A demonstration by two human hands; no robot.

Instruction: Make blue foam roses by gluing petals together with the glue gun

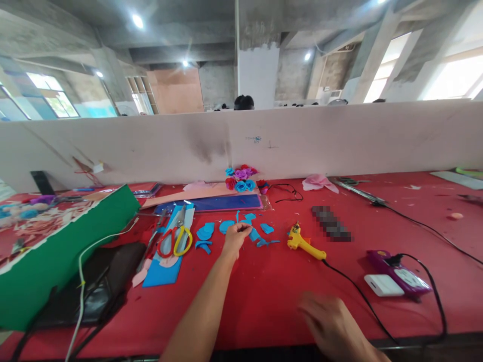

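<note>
Over the red table, my left hand reaches in among cut pieces of blue paper, its thumb and fingers pinched together. Whatever lies between the fingertips, if anything, is too small to make out. Around it are a rounded blue piece, a blue strip, a small blue piece and a thin twisted one. My right hand is low over the table's near side, smeared by motion, so its fingers are unclear. A yellow glue gun lies beyond it, nozzle pointing away.
Scissors with red and yellow handles rest on blue sheets. A green-walled box stands left, beside a dark bag. Paper flowers sit by the partition. A purple power strip and cords lie right.
</note>
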